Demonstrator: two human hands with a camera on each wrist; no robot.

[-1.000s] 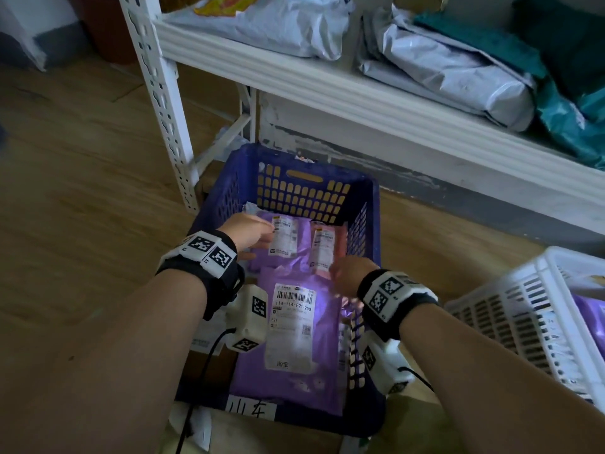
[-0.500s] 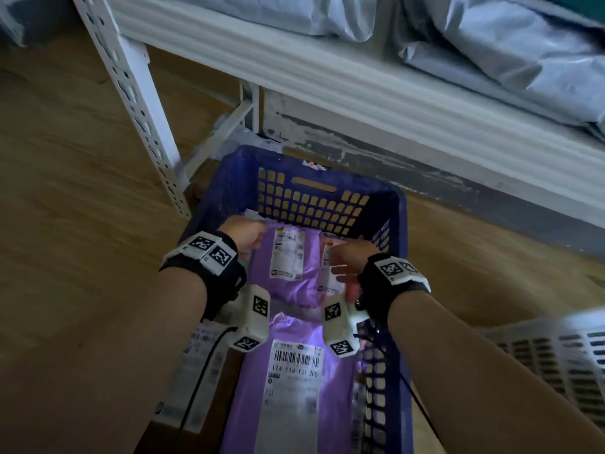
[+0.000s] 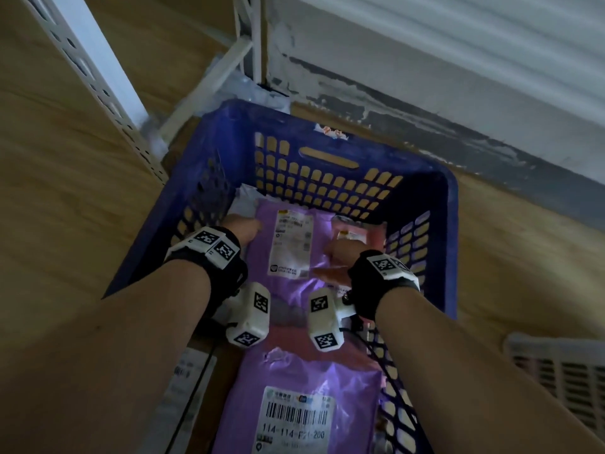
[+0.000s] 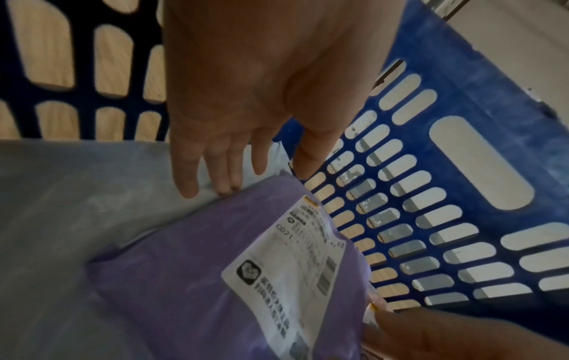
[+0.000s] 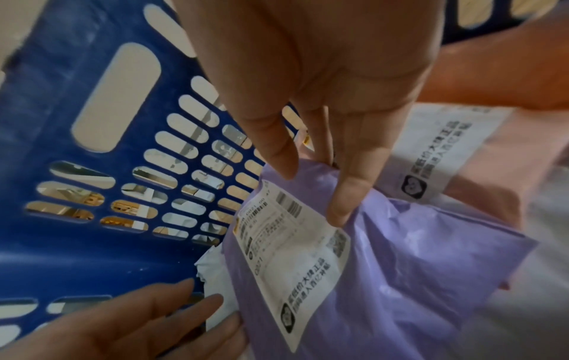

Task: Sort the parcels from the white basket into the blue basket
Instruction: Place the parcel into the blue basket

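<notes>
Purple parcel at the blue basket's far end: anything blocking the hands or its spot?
Nothing visible. The left hand touches and the right hand pinches the purple parcel, which is inside the blue basket. A grey parcel lies under its left edge, a pink parcel beside its right.

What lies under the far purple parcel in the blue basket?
Under the purple parcel, a grey parcel shows at its left and a pink parcel at its right. The basket floor beneath is covered.

lilac plastic mailer parcel point(image 3: 291, 244), white label up, lies at the far end of the blue slotted plastic basket point(image 3: 327, 142), against a pink plastic mailer point(image 3: 370, 229); white slotted basket point(image 3: 556, 371) stands apart, right.
</notes>
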